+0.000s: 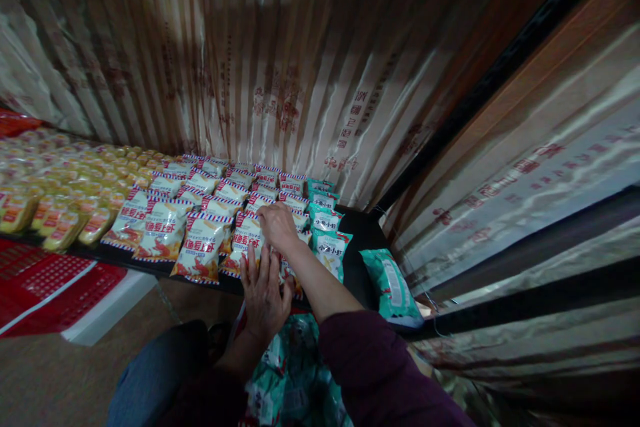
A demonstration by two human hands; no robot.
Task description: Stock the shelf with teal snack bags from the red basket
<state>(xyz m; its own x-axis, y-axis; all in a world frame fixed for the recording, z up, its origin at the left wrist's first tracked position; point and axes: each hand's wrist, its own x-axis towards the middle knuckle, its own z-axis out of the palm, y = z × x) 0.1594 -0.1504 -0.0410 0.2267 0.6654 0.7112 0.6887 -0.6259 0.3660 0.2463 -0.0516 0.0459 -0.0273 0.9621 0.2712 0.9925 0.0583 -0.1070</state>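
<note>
Rows of white snack bags with red and blue striped edges lie on a black shelf. My left hand rests on the front bags, its fingers spread. Just beyond it, my right hand is curled over the bags in the second row; its fingertips are bent down, and what they hold, if anything, is hidden. Right of my hands stands a column of teal snack bags. A single teal bag lies apart at the shelf's right end.
Yellow packaged cakes fill the shelf's left part. Below are a red basket, a white box edge and more teal bags near my legs. Printed wrapping hangs behind; a dark post slants at right.
</note>
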